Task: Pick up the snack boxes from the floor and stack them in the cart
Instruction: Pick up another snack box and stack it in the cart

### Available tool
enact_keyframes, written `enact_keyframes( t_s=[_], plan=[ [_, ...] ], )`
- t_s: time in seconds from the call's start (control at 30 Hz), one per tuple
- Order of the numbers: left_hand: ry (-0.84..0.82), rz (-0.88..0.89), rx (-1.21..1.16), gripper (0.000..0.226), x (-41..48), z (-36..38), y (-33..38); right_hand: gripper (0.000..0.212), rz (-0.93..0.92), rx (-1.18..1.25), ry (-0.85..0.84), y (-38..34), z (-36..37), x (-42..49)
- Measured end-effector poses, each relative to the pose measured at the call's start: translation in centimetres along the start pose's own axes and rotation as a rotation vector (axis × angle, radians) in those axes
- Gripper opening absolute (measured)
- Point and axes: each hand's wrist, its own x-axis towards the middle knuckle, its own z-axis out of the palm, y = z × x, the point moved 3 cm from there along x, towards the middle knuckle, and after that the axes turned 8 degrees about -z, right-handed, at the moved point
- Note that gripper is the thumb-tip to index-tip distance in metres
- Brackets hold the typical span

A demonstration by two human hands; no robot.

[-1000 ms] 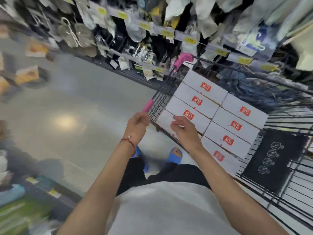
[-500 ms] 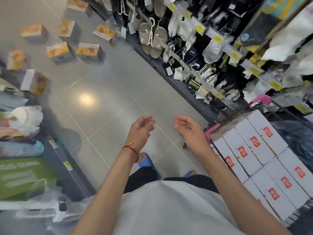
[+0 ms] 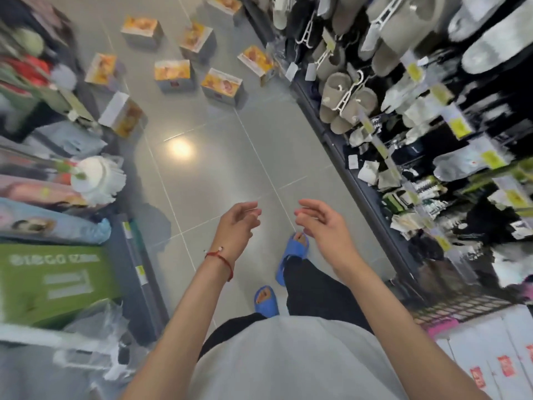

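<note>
The fingers [image 3: 245, 207] of our left hand [image 3: 235, 230] curl loosely and hold nothing. Those of our right hand [image 3: 327, 230] reach forward, relaxed, and are empty too. The two hands hang a little apart above the pale grey tiled floor [image 3: 219, 168]. A thin red string bracelet [image 3: 220, 259] circles our left wrist, and our blue foam slippers [image 3: 294, 252] show below.

Well ahead of our hands, the orange-and-yellow printed cardboard snack boxes [image 3: 222, 85] lie scattered on the floor, one of them tipped beside the left shelving. The black wire cart [image 3: 461, 307] stands at our lower right, with white cardboard boxes with red labels [image 3: 490, 356] packed in rows inside it.
</note>
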Motion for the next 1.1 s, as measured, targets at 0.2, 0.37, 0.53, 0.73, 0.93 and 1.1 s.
enact_keyframes(
  t_s=[0.2, 0.37, 0.53, 0.73, 0.93, 1.1],
  plan=[
    [0.061, -0.004, -0.043, 0.027, 7.6, -1.6, 7.1, 0.024, -0.014, -0.025, -0.104, -4.4, 2.7, 11.4],
    [0.132, -0.028, -0.108, 0.022, 13.4, -2.1, 14.4, 0.022, 0.018, -0.100, -0.210, -9.0, 4.0, 20.3],
    [0.176, -0.035, -0.175, 0.024, 18.4, -3.0, 20.6, 0.022, 0.036, -0.157, -0.269, -13.4, 6.0, 29.2],
    [0.225, -0.071, -0.234, 0.023, 26.2, -6.7, 26.8, 0.027, 0.081, -0.146, -0.265, -17.2, 9.8, 39.6],
    [0.227, -0.089, -0.245, 0.024, 35.9, -12.3, 34.1, 0.028, 0.116, -0.140, -0.188, -20.8, 15.3, 50.5],
    [0.212, -0.130, -0.189, 0.025, 42.4, -16.9, 39.7, 0.025, 0.176, -0.091, -0.122, -23.9, 19.7, 56.9]
  ],
)
